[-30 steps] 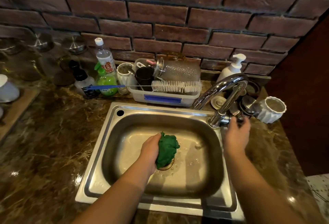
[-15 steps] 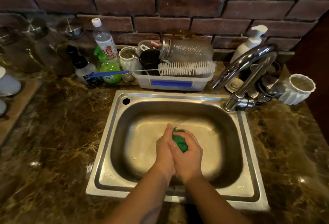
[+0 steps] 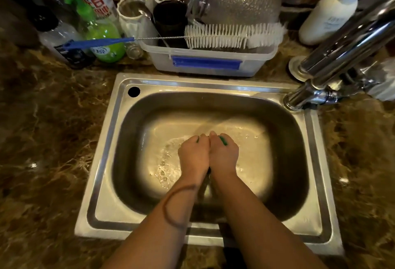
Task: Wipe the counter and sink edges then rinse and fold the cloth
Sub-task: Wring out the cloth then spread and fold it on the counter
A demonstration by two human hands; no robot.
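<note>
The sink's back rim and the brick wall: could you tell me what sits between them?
In the head view, a plastic tub holding a brush, jar and dark cup.

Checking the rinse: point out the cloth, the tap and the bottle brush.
cloth [image 3: 223, 140], head view: green edge above right hand.
tap [image 3: 342, 39], head view: chrome spout.
bottle brush [image 3: 226, 35], head view: white bristles.

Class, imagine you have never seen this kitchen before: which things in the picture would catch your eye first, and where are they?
First, the two hands, left hand and right hand, pressed together over the middle of the steel sink, squeezing a green cloth that barely shows between the fingers. Next, the shiny faucet slanting in from the upper right, and the white bottle brush lying across the plastic tub behind the sink.
</note>
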